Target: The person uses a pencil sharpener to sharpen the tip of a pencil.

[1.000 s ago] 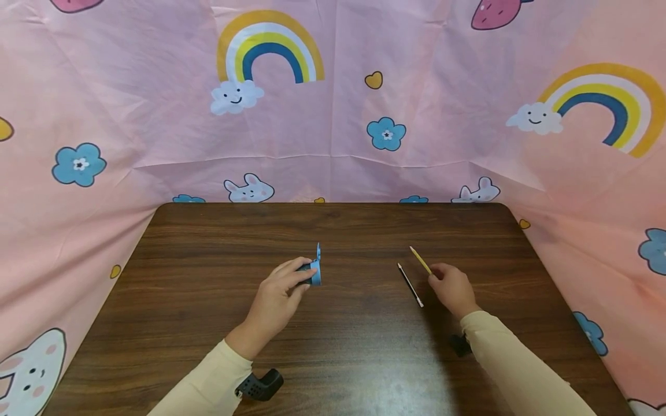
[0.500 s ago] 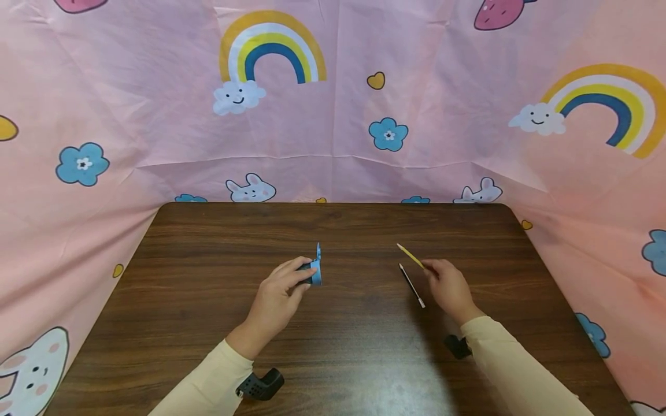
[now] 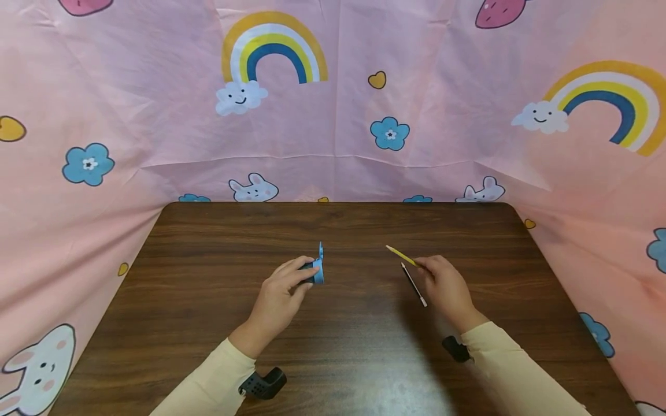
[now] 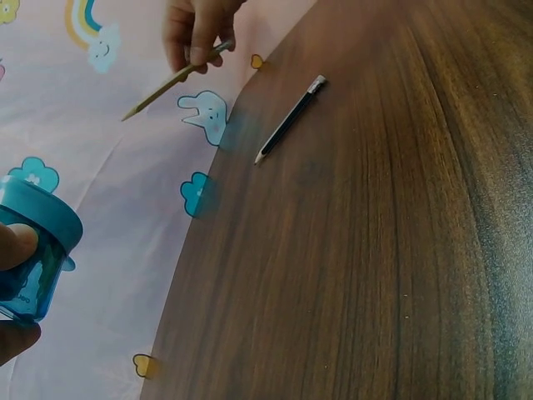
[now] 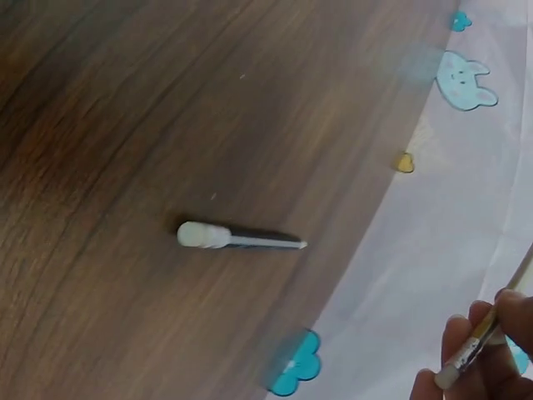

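Note:
My left hand point(image 3: 278, 297) holds a blue pencil sharpener point(image 3: 318, 271), a small canister with its flip lid standing up. In the left wrist view, its translucent body and blue top point(image 4: 37, 208) show between thumb and fingers. Between the thumb and fingers of my right hand point(image 3: 447, 289) is a yellow pencil point(image 3: 400, 255), pinched near its eraser end, its sharpened tip directed left towards the sharpener. A gap separates the tip from the sharpener. On the table, just left of the right hand, lies a black pencil point(image 3: 413, 284) with a white eraser end point(image 5: 200, 235).
The dark wooden table point(image 3: 343, 346) has rounded far corners. Behind it and at both sides hangs a pink printed cloth point(image 3: 333, 115). Black wrist devices sit under the left sleeve point(image 3: 208, 381) and the right sleeve point(image 3: 520, 370).
My right hand has moved a little left with the yellow pencil, whose tip has swung further left. The left hand keeps its hold on the sharpener, almost still. The black pencil stays put.

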The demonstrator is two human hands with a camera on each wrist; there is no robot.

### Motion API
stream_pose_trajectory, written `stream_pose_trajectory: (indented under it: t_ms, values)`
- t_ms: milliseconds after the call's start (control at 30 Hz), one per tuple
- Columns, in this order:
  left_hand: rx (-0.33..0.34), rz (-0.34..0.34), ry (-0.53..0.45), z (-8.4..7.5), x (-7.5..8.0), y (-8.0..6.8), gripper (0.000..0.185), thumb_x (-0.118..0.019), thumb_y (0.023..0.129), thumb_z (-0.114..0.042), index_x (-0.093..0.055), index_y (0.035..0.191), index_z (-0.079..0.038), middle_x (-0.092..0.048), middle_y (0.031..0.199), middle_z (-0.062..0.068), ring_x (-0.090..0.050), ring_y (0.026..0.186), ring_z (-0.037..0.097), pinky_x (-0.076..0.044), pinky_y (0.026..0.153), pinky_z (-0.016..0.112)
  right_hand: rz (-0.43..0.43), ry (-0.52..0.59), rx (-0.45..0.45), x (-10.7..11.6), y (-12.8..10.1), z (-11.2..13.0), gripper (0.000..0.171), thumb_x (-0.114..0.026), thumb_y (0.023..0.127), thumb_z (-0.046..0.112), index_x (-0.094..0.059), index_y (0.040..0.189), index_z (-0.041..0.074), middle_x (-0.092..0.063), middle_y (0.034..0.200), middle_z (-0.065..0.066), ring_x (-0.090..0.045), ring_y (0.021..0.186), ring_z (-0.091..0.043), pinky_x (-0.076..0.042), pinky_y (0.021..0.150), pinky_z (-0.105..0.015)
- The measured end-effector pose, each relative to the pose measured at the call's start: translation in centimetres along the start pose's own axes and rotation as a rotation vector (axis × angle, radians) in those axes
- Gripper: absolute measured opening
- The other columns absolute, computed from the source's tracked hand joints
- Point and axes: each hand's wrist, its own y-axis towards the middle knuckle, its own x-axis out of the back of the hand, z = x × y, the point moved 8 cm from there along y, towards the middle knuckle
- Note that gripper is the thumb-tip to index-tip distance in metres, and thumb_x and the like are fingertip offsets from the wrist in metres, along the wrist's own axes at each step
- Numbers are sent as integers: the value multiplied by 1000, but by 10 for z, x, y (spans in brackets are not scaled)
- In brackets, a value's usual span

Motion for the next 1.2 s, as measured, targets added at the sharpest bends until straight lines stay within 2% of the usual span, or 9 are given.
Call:
stream_pose_trajectory:
  t_ms: [233,533,933,1200]
  values:
    - [18,5,-10,0,-1,-2,35,-74,79,9,-72,112,-2,-63,126,12,-59,114,29,-59,72,33,-27,-44,87,5,-6,20,21,-69,85,-4,-73,104,4,-66,92,-7,-64,86,-27,-56,68,-44]
    - [14,0,-28,-3,-1,-2,34,-73,79,9,-72,112,-1,-62,127,11,-59,116,30,-59,76,33,-116,-82,278,9,-9,48,24,-75,79,-4,-74,100,6,-65,90,-5,-63,84,-24,-56,65,-38]
    - [-32,-15,-36,-11,1,1,36,-74,77,9,-72,112,-1,-64,125,11,-59,115,30,-59,77,35,-88,-110,403,2,-8,76,27,-76,77,-6,-73,100,7,-63,91,-3,-60,83,-21,-53,61,-33]
    - [-28,-3,-50,-14,0,0,37,-75,77,9,-72,112,-2,-63,126,10,-59,116,30,-59,75,32,-53,-112,439,-2,-7,89,28,-78,76,-4,-74,100,9,-64,91,-2,-61,82,-19,-53,62,-31]
